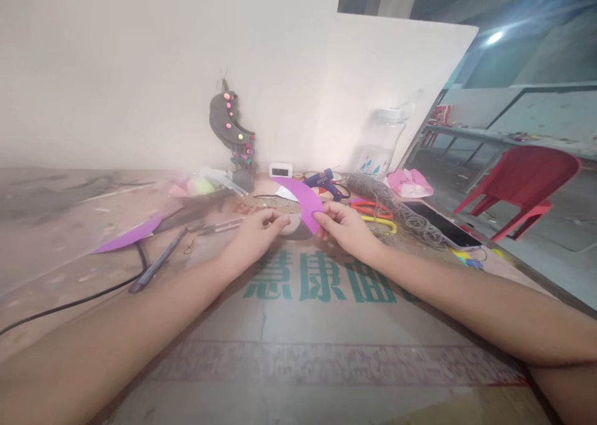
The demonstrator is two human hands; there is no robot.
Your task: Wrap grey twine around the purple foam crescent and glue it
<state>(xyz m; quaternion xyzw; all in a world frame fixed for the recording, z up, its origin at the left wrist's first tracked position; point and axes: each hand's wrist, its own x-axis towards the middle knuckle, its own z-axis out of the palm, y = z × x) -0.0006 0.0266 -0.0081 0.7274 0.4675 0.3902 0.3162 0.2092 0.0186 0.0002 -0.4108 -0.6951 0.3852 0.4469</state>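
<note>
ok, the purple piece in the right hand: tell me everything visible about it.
The purple piece is a thin, curved, crescent-like shape, plain on its visible face, apparently paper, card or similar sheet. It is tilted, its narrow end toward the upper left. The right hand pinches it near its lower end, thumb on the face. Whether it touches the dark piece below is unclear.

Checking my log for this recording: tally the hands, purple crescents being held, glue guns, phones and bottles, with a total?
Hands: 2 (left hand, right hand)
Held purple crescent: 1
Glue gun: 1
Phone: 1
Bottle: 1
Total: 6
</note>
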